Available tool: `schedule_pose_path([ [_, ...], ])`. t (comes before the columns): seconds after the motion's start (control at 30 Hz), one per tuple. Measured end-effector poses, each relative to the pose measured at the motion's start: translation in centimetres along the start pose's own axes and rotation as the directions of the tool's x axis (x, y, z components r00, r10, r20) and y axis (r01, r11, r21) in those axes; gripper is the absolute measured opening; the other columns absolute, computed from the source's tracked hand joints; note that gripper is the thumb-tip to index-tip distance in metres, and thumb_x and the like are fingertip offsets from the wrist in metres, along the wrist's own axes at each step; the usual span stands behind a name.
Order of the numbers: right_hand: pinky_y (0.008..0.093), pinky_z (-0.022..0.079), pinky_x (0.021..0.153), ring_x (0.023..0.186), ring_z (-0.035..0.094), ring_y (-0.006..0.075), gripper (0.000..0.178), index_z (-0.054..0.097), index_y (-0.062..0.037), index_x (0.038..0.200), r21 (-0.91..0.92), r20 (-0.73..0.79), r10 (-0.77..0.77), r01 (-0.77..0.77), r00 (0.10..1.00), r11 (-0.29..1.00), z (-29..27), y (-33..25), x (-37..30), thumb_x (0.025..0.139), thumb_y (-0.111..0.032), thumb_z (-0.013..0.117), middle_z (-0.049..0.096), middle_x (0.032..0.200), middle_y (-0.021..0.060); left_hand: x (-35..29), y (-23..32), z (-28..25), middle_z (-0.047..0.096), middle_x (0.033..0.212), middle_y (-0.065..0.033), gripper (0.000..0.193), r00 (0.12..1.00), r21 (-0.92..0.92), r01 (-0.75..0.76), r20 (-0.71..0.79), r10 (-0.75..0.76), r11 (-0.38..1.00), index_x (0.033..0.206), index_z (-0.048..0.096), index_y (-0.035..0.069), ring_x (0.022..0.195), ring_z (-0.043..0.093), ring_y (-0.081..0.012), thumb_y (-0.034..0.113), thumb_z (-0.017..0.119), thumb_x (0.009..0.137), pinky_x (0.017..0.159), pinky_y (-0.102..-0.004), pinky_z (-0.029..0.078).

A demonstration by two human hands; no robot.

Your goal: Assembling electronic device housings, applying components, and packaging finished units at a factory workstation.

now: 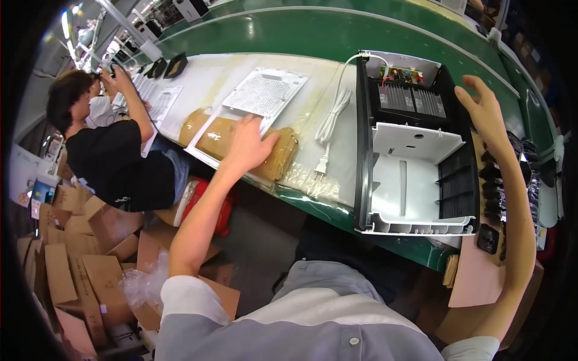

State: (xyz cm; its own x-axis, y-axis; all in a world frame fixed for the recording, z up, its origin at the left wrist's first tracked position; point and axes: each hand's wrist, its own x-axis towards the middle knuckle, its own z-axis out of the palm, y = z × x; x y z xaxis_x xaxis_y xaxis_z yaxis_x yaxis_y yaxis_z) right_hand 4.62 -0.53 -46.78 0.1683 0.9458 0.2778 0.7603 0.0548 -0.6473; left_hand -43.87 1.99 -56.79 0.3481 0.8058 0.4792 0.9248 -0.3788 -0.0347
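My left hand [248,144] reaches over a taped brown cardboard pad [215,137], its fingers extended at the near end of a white panel [263,93] with a patterned grille. Whether the fingertips press on the panel is hard to tell. On the right of the bench stands a black-and-white appliance housing [415,144], its inside exposed, with a circuit board [402,74] and finned metal parts at its far end. Beside the housing's right wall, my right hand [486,114] is raised with fingers apart, holding nothing. A bundled white power cord [331,117] with a plug runs from the housing.
A person in a black top [120,156] works at the bench on the left. Cardboard boxes [102,283] pile up at the lower left. Behind the bench runs a green conveyor surface [313,39]. Several dark parts [494,192] lie right of the housing.
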Motion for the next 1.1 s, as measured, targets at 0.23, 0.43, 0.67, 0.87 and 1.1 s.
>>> schedule_pose_path([
  [0.23,0.0405,0.043,0.104,0.124,0.057,0.0317,0.047,0.056,-0.0033,0.133,-0.052,-0.078,-0.311,0.307,0.947,0.95,-1.0,-1.9,-1.9,0.09,-0.02,0.065,0.062,0.131,0.0159,2.8,-0.7,-1.1,0.065,0.074,-0.0282,0.033,0.956,-0.159,0.294,0.048,-0.29,0.943,0.077,0.072,-0.005,0.072,0.066,-0.0428,0.028,0.075,0.08,0.069,-0.0464,0.051],
  [0.43,0.0417,0.041,0.107,0.129,0.052,0.0292,0.046,0.055,-0.0028,0.135,0.155,-0.027,-0.251,0.253,0.967,0.955,-1.7,-3.8,-2.8,0.091,-0.015,0.063,0.058,0.136,0.0134,6.3,-0.9,-13.9,0.067,0.064,-0.0114,0.036,0.947,-0.455,0.299,0.034,-0.319,0.839,0.078,0.07,-0.004,0.057,0.064,-0.0198,0.03,0.082,0.079,0.055,-0.036,0.05],
  [0.67,0.0427,0.032,0.116,0.143,0.038,0.0298,0.07,0.031,0.0021,0.152,0.753,0.059,-0.279,0.141,0.959,0.643,1.0,-10.0,-0.7,0.104,-0.048,0.046,0.036,0.155,0.0179,10.0,4.1,-24.6,0.06,0.068,-0.0034,0.024,0.995,-0.98,0.049,0.032,-0.09,0.194,0.092,0.063,0.001,0.04,0.048,-0.007,0.023,0.06,0.1,0.036,-0.0225,0.037],
  [0.87,0.0367,0.046,0.096,0.109,0.063,0.0284,0.04,0.059,-0.0037,0.131,0.635,-0.395,-0.312,0.503,0.864,0.586,-1.6,-11.7,-4.1,0.093,-0.017,0.062,0.068,0.117,0.0171,12.9,12.6,-18.9,0.058,0.078,-0.0032,0.022,0.988,-0.984,0.146,0.14,0.06,-0.101,0.097,0.06,-0.001,0.057,0.052,-0.0099,0.021,0.058,0.101,0.049,-0.0262,0.046],
  [1.1,0.0311,0.04,0.1,0.112,0.056,0.0156,0.04,0.057,0.0049,0.127,0.646,-0.058,0.008,0.031,0.998,0.763,-3.0,-5.0,-6.2,0.098,-0.022,0.061,0.065,0.12,0.0113,10.9,20.2,-9.4,0.064,0.124,-0.0094,0.03,0.972,-0.973,0.231,0.231,0.045,0.006,0.127,0.056,-0.003,0.114,0.057,-0.016,0.01,0.054,0.101,0.105,-0.0351,0.04],
])
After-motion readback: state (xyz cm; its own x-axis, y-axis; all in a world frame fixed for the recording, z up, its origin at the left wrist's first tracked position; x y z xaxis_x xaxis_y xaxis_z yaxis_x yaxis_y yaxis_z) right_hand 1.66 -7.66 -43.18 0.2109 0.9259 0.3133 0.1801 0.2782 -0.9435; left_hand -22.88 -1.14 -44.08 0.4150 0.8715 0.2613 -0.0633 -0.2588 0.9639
